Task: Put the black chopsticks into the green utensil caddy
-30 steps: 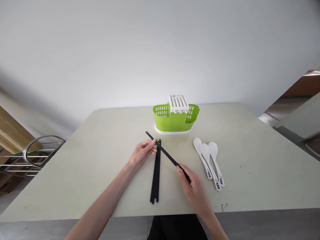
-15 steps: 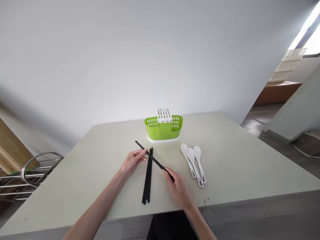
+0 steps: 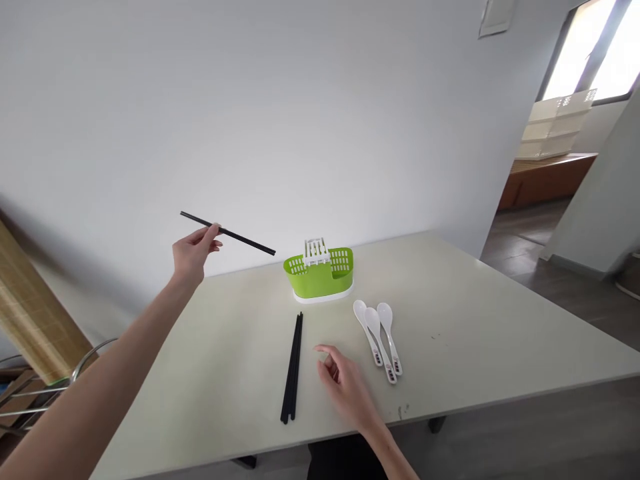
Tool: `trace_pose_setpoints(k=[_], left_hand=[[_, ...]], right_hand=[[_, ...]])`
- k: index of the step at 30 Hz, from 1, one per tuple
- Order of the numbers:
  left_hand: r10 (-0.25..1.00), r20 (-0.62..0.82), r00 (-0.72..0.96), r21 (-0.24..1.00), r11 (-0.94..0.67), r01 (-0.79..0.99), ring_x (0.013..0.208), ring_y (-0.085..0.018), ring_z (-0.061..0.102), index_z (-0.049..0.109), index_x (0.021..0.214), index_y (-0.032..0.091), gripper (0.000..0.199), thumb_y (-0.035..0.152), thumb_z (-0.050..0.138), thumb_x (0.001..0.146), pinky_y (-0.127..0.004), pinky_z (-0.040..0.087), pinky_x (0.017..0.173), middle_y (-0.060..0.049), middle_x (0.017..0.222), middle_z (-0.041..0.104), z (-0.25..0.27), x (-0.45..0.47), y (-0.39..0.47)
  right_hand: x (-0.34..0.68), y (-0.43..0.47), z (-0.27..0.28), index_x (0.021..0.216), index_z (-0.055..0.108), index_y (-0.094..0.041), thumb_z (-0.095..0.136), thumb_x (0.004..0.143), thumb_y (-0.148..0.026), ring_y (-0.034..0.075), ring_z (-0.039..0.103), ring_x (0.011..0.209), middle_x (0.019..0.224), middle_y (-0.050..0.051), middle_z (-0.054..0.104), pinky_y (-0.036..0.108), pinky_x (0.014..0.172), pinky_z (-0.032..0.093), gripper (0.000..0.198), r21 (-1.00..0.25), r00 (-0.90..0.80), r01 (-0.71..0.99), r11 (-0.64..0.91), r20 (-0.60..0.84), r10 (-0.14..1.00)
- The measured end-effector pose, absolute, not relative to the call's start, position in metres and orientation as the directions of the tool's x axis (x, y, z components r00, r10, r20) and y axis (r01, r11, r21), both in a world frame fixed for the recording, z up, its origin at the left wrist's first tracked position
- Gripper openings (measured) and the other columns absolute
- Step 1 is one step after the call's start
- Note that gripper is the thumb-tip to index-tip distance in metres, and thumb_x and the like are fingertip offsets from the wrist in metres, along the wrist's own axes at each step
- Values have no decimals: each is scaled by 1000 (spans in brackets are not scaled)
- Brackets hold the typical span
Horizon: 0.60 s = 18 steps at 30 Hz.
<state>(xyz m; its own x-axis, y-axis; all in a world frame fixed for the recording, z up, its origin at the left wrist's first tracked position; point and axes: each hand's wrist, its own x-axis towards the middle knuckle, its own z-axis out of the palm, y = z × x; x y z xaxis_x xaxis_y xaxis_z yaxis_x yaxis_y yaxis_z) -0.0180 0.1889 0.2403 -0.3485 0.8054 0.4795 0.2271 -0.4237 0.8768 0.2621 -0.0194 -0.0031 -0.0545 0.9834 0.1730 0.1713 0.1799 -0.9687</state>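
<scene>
Raised above the table's left side, my left hand (image 3: 194,252) pinches a pair of black chopsticks (image 3: 245,240), which slope down toward the right. Their lower ends point at a green cutlery basket (image 3: 320,283) with a white base and a white slatted piece on top. More black chopsticks (image 3: 292,373) lie in a bundle on the table. To the right of that bundle, my right hand (image 3: 344,381) rests low over the table, fingers loosely curved and apart, holding nothing. Three white spoons (image 3: 376,340) with printed handle ends lie just beyond it, partly overlapping.
The pale table (image 3: 465,320) stands against a white wall (image 3: 320,120). At the left are a metal rack (image 3: 35,400) and a rolled bamboo mat (image 3: 37,313). A doorway at the right shows stacked pale bins (image 3: 555,127) on a brown ledge.
My left hand has lifted the chopsticks up and to the left, away from the table. My right hand has let go of them and stays low. The view has shifted slightly.
</scene>
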Motion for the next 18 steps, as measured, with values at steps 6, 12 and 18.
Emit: trace_pose_setpoints(k=[6, 12, 18], left_hand=[[854, 502, -137, 777, -376, 505, 66, -17, 71, 82, 91, 15, 38, 49, 86, 74, -31, 61, 64, -10, 89, 80, 226, 46, 234], [900, 422, 112, 662, -390, 640, 63, -21, 72, 82, 90, 15, 43, 56, 80, 78, -34, 60, 64, -8, 71, 77, 189, 100, 267], [922, 325, 211, 621, -377, 688, 74, -24, 77, 81, 82, 21, 44, 65, 79, 74, -32, 59, 69, -5, 80, 81, 159, 117, 290]], right_hand=[[264, -18, -2, 125, 70, -20, 49, 103, -42, 16, 56, 65, 73, -1, 60, 26, 61, 44, 37, -956, -28, 183, 229, 227, 973], [266, -19, 5, 119, 72, -20, 50, 104, -41, 16, 56, 64, 71, -1, 61, 26, 62, 47, 34, -953, 1, 191, 236, 240, 971], [264, -17, 5, 121, 70, -20, 46, 106, -42, 17, 57, 67, 74, 0, 61, 27, 64, 46, 36, -961, -23, 208, 182, 182, 983]])
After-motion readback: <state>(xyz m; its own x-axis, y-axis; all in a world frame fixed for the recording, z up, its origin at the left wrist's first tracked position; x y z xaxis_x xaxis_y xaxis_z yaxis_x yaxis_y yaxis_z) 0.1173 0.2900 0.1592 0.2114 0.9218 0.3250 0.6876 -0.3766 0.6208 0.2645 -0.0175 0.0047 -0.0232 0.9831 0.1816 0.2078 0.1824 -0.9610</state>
